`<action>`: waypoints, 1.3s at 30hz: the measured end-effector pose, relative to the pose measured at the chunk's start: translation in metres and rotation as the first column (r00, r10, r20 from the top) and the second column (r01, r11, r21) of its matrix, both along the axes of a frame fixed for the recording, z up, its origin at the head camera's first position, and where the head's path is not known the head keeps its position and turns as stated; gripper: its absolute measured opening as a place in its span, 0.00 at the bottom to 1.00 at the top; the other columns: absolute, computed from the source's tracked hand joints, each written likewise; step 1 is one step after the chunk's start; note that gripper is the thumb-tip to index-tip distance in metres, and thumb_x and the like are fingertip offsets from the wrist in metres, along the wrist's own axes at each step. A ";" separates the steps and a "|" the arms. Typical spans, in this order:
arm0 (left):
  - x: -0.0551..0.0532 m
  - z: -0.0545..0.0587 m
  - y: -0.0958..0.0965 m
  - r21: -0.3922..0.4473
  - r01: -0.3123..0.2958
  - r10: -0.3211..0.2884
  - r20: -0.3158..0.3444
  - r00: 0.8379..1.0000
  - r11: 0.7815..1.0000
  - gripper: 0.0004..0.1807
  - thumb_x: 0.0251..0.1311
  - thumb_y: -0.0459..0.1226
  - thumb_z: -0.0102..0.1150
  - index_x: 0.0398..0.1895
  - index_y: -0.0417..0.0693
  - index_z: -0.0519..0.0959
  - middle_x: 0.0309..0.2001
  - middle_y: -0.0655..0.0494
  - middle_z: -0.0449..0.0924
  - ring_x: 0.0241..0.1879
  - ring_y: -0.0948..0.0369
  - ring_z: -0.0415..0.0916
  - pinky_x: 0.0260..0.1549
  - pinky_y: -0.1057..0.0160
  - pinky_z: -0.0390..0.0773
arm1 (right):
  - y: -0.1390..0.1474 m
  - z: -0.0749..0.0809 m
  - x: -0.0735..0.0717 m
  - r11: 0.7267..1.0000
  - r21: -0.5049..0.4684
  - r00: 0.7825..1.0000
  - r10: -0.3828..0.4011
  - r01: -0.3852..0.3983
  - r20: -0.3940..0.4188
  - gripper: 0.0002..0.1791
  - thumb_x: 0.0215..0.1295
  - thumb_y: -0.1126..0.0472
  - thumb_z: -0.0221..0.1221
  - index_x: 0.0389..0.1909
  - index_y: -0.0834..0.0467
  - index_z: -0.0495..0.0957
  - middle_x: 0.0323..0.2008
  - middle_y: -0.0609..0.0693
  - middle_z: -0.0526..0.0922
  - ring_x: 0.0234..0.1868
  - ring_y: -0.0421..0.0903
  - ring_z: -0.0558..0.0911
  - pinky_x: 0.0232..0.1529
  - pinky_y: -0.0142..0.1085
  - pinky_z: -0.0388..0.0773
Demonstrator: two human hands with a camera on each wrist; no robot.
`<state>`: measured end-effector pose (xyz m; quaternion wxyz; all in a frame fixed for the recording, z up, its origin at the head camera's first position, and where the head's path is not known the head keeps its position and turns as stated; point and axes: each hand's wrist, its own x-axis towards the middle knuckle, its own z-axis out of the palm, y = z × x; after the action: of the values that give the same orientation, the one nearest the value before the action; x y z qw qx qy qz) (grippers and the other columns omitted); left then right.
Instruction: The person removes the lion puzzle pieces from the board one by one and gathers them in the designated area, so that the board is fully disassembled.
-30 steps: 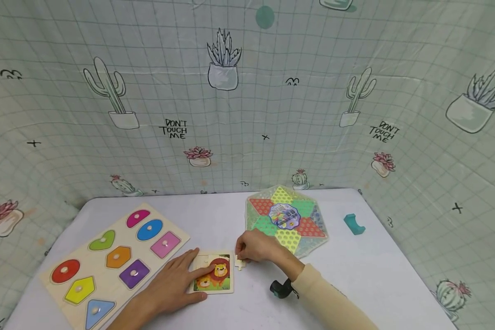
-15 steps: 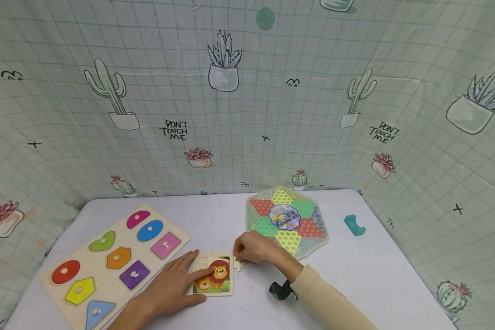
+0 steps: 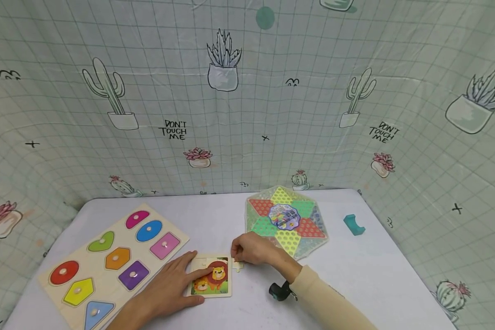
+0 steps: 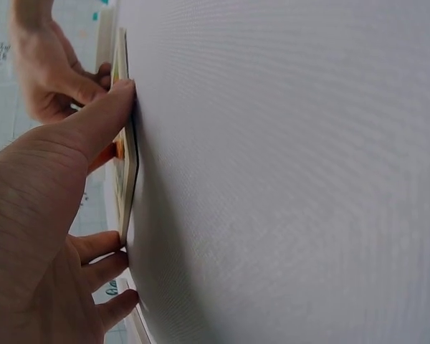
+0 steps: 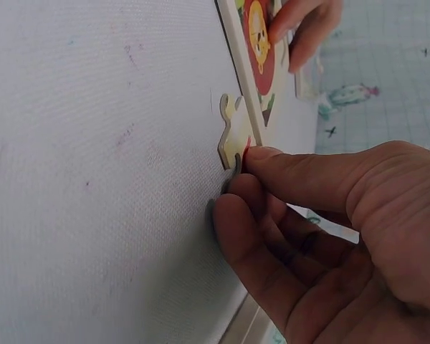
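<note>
Right hand (image 3: 251, 248) pinching piece (image 5: 236, 132) — edged slightly left since a second ago | piece just right of puzzle (image 3: 219, 280), outside it | left hand (image 3: 171, 282) spread, clasping nothing, index on puzzle | puzzle's upper-left looks unfilled

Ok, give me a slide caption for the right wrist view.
Right fingers pinch a loose piece beside the lion puzzle, left fingers touching its picture.

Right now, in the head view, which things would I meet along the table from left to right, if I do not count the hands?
Wooden shape board → lion puzzle → loose puzzle piece → star-patterned game board → teal curved piece.
</note>
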<state>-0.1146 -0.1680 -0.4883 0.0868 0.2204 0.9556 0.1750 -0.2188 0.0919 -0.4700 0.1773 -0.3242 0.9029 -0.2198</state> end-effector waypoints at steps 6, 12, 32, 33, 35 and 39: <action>0.002 0.002 -0.001 0.008 -0.005 0.005 -0.001 1.000 1.000 0.39 0.54 0.64 0.66 0.70 0.71 0.72 0.75 0.42 0.58 0.73 0.39 0.57 0.68 0.33 0.58 | -0.001 0.000 0.001 1.000 -0.017 1.000 0.004 -0.004 -0.005 0.04 0.65 0.64 0.66 0.31 0.53 0.83 0.21 0.39 0.75 0.22 0.33 0.70 0.25 0.26 0.69; 0.002 0.002 -0.002 0.017 -0.009 0.009 0.000 1.000 1.000 0.39 0.54 0.64 0.66 0.70 0.70 0.72 0.75 0.42 0.57 0.72 0.39 0.57 0.68 0.33 0.58 | -0.003 0.000 0.001 1.000 -0.020 1.000 -0.002 0.002 0.003 0.04 0.64 0.64 0.67 0.31 0.53 0.83 0.21 0.39 0.75 0.22 0.33 0.70 0.25 0.26 0.69; 0.003 -0.001 0.003 0.042 -0.003 0.001 0.056 0.998 0.999 0.38 0.59 0.66 0.60 0.73 0.73 0.68 0.79 0.42 0.50 0.75 0.39 0.51 0.69 0.32 0.55 | -0.004 0.004 -0.004 0.997 -0.079 1.000 0.002 -0.003 -0.022 0.05 0.68 0.62 0.63 0.32 0.52 0.83 0.26 0.38 0.78 0.26 0.33 0.72 0.29 0.26 0.72; 0.003 -0.001 0.004 0.046 0.003 -0.006 0.057 0.998 0.999 0.38 0.59 0.66 0.59 0.73 0.72 0.68 0.79 0.42 0.49 0.75 0.39 0.50 0.69 0.32 0.55 | -0.006 0.004 -0.005 0.996 -0.092 1.000 0.007 -0.010 -0.026 0.05 0.69 0.62 0.63 0.33 0.52 0.84 0.27 0.38 0.78 0.26 0.33 0.73 0.29 0.26 0.72; 0.002 0.000 0.008 0.049 0.023 -0.025 0.055 0.998 0.999 0.37 0.61 0.66 0.57 0.74 0.72 0.67 0.79 0.42 0.48 0.77 0.39 0.47 0.70 0.33 0.53 | -0.011 0.006 -0.005 0.994 -0.108 0.999 0.029 -0.031 -0.022 0.05 0.70 0.63 0.62 0.35 0.53 0.85 0.29 0.38 0.79 0.26 0.33 0.74 0.29 0.25 0.74; 0.000 0.001 0.014 0.060 0.057 -0.060 0.055 0.997 0.997 0.37 0.64 0.66 0.52 0.76 0.70 0.64 0.80 0.42 0.44 0.79 0.41 0.39 0.72 0.33 0.46 | -0.025 0.005 -0.003 0.992 -0.089 0.996 0.086 -0.088 -0.028 0.06 0.71 0.62 0.61 0.39 0.51 0.87 0.31 0.38 0.78 0.27 0.32 0.74 0.30 0.25 0.75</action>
<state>-0.1141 -0.1539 -0.4877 0.1123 0.2456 0.9404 0.2065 -0.2218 0.0666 -0.4652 0.1612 -0.3733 0.8792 -0.2483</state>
